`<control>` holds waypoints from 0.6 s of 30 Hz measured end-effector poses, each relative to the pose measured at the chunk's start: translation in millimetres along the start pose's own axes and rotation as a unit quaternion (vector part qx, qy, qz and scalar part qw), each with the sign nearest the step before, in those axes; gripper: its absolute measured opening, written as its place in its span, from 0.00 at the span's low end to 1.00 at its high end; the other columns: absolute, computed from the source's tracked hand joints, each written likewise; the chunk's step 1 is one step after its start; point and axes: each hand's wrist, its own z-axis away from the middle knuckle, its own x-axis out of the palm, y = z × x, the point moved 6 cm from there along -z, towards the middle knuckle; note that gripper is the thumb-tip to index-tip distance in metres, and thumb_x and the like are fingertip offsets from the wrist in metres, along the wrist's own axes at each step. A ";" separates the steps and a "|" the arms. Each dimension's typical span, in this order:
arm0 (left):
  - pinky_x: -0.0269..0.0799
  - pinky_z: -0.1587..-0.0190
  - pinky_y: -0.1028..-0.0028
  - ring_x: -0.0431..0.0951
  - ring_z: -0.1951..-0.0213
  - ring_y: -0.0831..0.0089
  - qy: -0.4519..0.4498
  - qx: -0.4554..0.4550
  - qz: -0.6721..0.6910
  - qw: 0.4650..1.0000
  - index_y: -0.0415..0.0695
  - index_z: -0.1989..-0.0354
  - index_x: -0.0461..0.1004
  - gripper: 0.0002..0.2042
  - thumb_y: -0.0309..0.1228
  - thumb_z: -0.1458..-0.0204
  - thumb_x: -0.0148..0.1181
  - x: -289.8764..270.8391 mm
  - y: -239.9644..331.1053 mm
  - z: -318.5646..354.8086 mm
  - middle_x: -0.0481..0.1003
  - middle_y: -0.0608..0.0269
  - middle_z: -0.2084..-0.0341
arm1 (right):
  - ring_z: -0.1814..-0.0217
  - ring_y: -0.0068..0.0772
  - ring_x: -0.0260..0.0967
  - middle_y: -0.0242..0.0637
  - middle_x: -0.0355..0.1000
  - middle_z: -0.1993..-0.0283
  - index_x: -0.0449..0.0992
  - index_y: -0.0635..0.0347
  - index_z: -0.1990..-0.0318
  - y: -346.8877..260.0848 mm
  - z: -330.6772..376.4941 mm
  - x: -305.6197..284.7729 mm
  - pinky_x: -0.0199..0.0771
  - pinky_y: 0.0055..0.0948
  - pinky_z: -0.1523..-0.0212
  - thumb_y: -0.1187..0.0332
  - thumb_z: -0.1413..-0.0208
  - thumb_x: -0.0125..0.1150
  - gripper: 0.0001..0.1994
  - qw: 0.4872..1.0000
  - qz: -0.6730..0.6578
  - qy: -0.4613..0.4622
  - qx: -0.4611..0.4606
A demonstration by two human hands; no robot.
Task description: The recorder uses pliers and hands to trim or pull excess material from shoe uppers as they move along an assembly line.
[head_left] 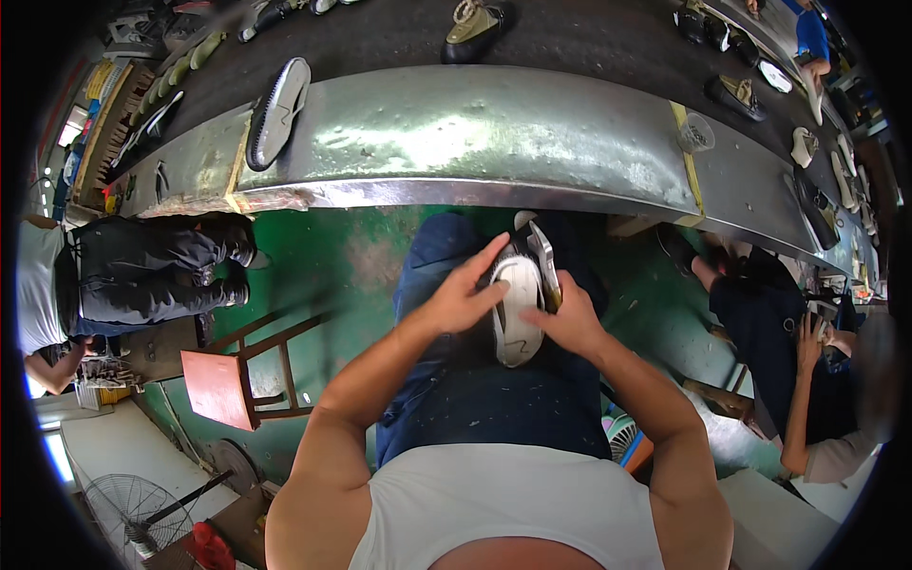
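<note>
An unfinished shoe [518,309] lies bottom up on my lap, its pale insole board facing me and marked with a dark squiggle. My left hand [467,293] grips its left side, thumb on the pale underside and fingers reaching toward the dark far end. In my right hand [572,318] is a silver metal hand tool [541,249], standing along the shoe's right edge; its exact kind is unclear. The right thumb rests on the underside. Ahead, another shoe [280,116] lies bottom up on the metal ledge [427,142].
Several shoes, including an olive and black one [472,28], sit on the dark belt [380,43]. A clear cup [696,133] stands on the ledge. A wooden stool [217,388] and a person [142,271] are left, another person [760,294] right. A fan [142,518] stands lower left.
</note>
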 end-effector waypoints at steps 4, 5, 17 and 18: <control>0.54 0.34 0.75 0.61 0.37 0.73 -0.078 -0.004 0.016 0.997 0.45 0.25 0.45 0.39 0.15 0.48 0.48 -5.2 17.5 -7.8 0.61 0.61 0.36 | 0.51 0.51 0.76 0.52 0.76 0.55 0.67 0.64 0.45 15.0 -9.9 -8.2 0.73 0.41 0.51 0.62 0.48 0.65 0.25 0.997 -0.026 -0.060 -0.041; 0.55 0.34 0.75 0.61 0.37 0.73 -0.106 -0.006 0.024 0.994 0.45 0.25 0.45 0.40 0.15 0.49 0.48 -2.5 17.6 -9.4 0.62 0.61 0.37 | 0.51 0.51 0.76 0.52 0.76 0.55 0.67 0.64 0.45 8.7 -7.3 -10.2 0.73 0.41 0.51 0.62 0.48 0.65 0.25 0.997 -0.026 -0.058 -0.040; 0.65 0.42 0.71 0.69 0.48 0.73 -0.062 0.015 0.059 0.996 0.44 0.35 0.56 0.28 0.31 0.41 0.63 35.4 -0.5 -36.3 0.69 0.61 0.51 | 0.62 0.51 0.78 0.47 0.78 0.66 0.70 0.66 0.54 -52.5 -34.8 -64.0 0.77 0.40 0.58 0.67 0.41 0.60 0.13 0.983 0.167 0.037 -0.066; 0.65 0.42 0.71 0.69 0.48 0.73 -0.064 0.014 0.060 0.996 0.44 0.35 0.56 0.28 0.31 0.41 0.63 36.7 -1.0 -35.5 0.69 0.61 0.51 | 0.65 0.49 0.78 0.46 0.78 0.70 0.70 0.67 0.57 -43.5 -45.1 -75.5 0.77 0.39 0.60 0.62 0.38 0.58 0.14 0.997 0.020 0.056 -0.052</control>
